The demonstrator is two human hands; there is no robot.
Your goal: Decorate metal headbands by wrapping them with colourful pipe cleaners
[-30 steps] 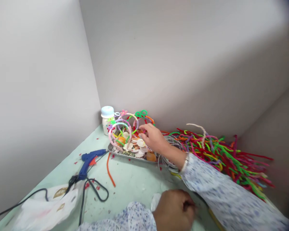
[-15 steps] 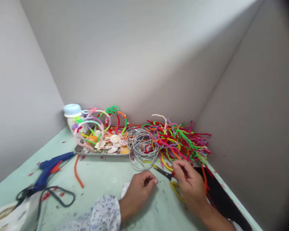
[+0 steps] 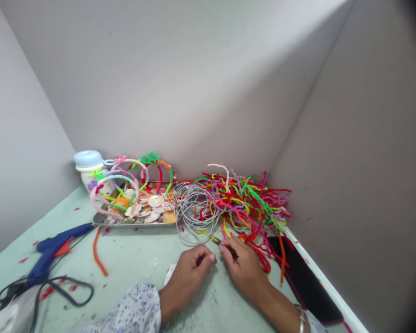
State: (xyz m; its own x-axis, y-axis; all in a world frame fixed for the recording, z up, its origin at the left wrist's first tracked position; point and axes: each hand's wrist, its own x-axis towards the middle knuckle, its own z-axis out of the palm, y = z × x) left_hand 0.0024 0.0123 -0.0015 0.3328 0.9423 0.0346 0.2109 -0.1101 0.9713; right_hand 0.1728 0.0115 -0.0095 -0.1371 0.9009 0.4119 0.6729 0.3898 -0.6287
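— Start with the head view. Any hands?
— Two. See one left hand (image 3: 189, 273), curled narrow above the table (image 3: 138, 259), thumb close to the bent fingers. Cannot tell of anything held.
— And the other?
— One right hand (image 3: 244, 268), pinched narrow at thumb and forefinger, with one bracelet (image 3: 301, 319) at the wrist. Cannot tell there either.
— Nearest to both?
— One pair of scissors (image 3: 216, 240), dark tip just beyond the right fingertips, mostly hidden by that hand. Just behind, one coil of silver wire (image 3: 197, 212), overlapping the tray's right end.
— Count the chenille stems.
— Too many in the heap (image 3: 249, 199), right of the coil. Find one loose orange stem (image 3: 97, 254) in front of the tray.
— Then the tray?
— One metal tray (image 3: 138, 225), with many seashells (image 3: 156, 200) and at least four chenille-wrapped headbands (image 3: 137, 185) standing up. Cannot count past four for the overlap.
— Farther out?
— At left, one blue hot glue gun (image 3: 45, 259); behind, one white jar (image 3: 90, 175) with one blue lid (image 3: 88, 158). At right, one flat black case (image 3: 310, 282), beside the table edge.
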